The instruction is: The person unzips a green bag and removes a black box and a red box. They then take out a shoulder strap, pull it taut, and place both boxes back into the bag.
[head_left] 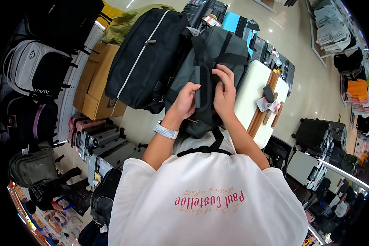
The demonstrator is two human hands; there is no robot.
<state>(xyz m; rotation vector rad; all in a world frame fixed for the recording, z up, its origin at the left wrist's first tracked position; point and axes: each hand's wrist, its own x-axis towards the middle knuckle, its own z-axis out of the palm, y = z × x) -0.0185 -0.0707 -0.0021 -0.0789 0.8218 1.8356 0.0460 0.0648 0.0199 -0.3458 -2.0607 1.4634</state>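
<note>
Grey bag (212, 46) looks soft and light, best lifted by its handle (203, 88), left hand (185, 101) pinching it, right hand (224, 95) loosely curled alongside.

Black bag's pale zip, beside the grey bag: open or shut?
Shut, as far as it shows: the pale zip runs as one line along the black bag, its pulls partway, no gap visible.

Two big soft bags: one grey bag (213, 45), one black bag (145, 65). One cream suitcase (250, 94), one cardboard box (95, 84), one wristband (166, 131), two sets of fingers (228, 78). The dark suitcases (263, 52) overlap too much to count.
</note>
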